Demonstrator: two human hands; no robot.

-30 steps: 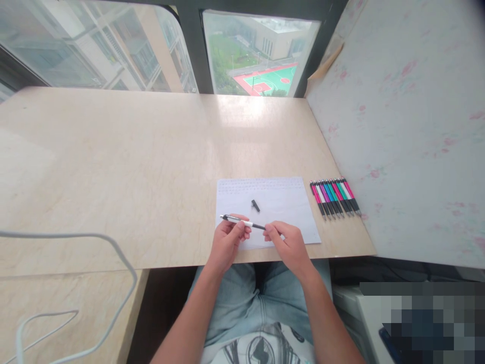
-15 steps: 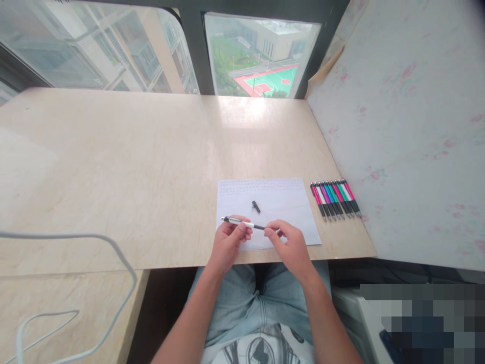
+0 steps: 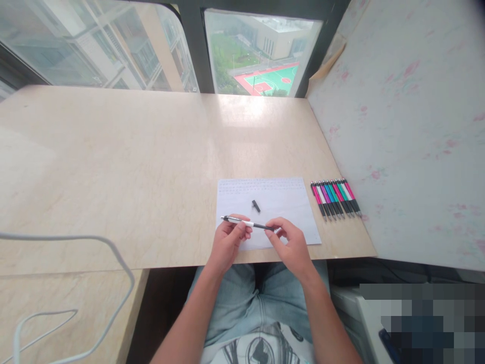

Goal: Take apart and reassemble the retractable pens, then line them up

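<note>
A white and black pen point(image 3: 248, 223) lies nearly level across my two hands, above the sheet of paper point(image 3: 282, 202). My left hand point(image 3: 232, 235) grips its white barrel between thumb and fingers, the clicker end pointing left. With thumb and fingers closed, my right hand point(image 3: 287, 236) pinches the black tip end; the very tip is partly hidden by the fingers. Just beyond the pen, a small black clip-like piece point(image 3: 256, 206) rests on the paper. Rows of handwriting run along the paper's far edge.
Several colourful pens point(image 3: 335, 198) lie side by side right of the paper, near the flowered wall point(image 3: 413, 151). A grey cable point(image 3: 117, 247) loops over the left side of the table point(image 3: 151, 167). Windows point(image 3: 261, 55) stand behind the table.
My right fingers have shifted slightly on the pen's tip end, and more of its black part shows. My left hand and the black piece have stayed in place.
</note>
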